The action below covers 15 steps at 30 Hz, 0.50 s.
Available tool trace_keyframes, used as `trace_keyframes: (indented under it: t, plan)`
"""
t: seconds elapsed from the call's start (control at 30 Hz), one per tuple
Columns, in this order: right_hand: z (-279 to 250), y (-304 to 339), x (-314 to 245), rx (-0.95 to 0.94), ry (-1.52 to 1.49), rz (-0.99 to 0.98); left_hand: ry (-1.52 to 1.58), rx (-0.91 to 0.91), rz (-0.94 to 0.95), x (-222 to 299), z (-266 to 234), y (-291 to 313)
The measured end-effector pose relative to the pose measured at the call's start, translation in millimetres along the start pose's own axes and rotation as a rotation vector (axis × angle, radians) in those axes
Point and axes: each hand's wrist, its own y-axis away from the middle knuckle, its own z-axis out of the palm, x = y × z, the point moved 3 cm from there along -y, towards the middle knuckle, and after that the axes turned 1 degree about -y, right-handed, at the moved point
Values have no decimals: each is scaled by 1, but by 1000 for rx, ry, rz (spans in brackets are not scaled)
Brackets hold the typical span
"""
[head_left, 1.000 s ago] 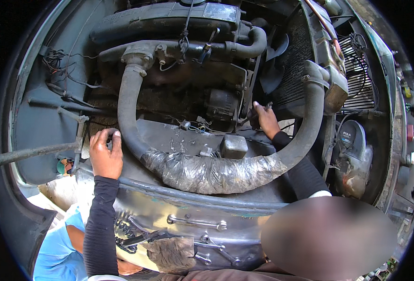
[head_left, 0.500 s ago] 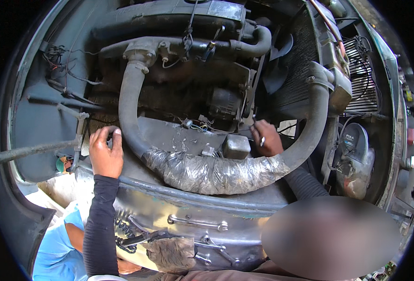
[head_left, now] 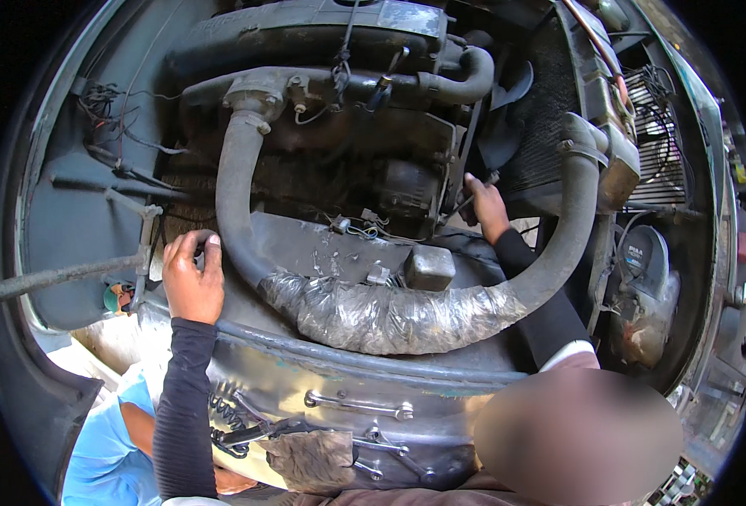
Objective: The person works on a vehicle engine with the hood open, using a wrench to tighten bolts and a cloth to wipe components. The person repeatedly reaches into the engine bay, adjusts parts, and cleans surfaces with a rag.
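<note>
"Head view: where's the slim dark tool (head_left: 492,178)?"

"Low beside the radiator (head_left: 548,126), in the right hand (head_left: 485,211). That grip looks clamped on it, though the tool's lower end is lost in shadow."

"Why does the right arm (head_left: 561,325) run under the hose (head_left: 398,319)?"

"Probably because the big silver-wrapped curve spans that side, so passing beneath it gives a direct reach."

"And the left hand (head_left: 194,280)?"

"Its grip has thumb and fingers apart, nothing visible between. It sits just beside the hose, perhaps bracing the lean; I can't tell whether they touch."

"Those wrenches (head_left: 358,406)?"

"On the shiny metal panel (head_left: 339,376) in front, presumably within easy reach."
</note>
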Motion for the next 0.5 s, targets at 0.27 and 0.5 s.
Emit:
trace_keyframes:
  t: [0.27, 0.5]
  plan:
    - [17, 118, -38, -25, 762, -516, 17, -9, -17, -4, -3, 2]
    - [7, 76, -25, -162, 746, -510, -3, 16, 34, 0, -1, -3]
